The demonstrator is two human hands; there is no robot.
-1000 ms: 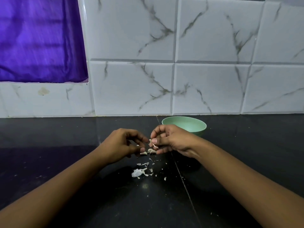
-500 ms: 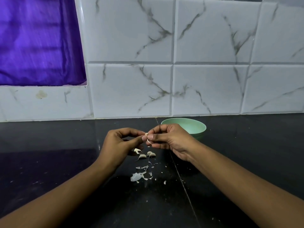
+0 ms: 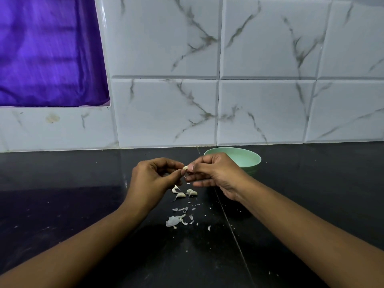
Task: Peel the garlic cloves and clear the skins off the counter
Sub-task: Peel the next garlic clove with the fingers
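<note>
A small pale garlic clove point(image 3: 185, 168) is pinched between both hands above the black counter point(image 3: 83, 194). My left hand point(image 3: 151, 179) holds it with thumb and forefinger from the left. My right hand point(image 3: 216, 173) pinches it from the right, fingers curled. Below the hands lie three garlic cloves point(image 3: 180, 195) on the counter, and nearer me a scatter of thin white skins point(image 3: 173, 220). A mint green bowl point(image 3: 249, 159) stands behind my right hand, partly hidden by it.
A white marble-patterned tile wall point(image 3: 249, 90) rises right behind the counter. A purple cloth point(image 3: 45, 53) fills a recess at the upper left. A seam point(image 3: 234, 235) runs across the counter under my right forearm. Tiny skin flecks dot the counter near the front.
Both hands have risen from just above the counter and come together on one clove. The cloves lying beneath them are now uncovered.
</note>
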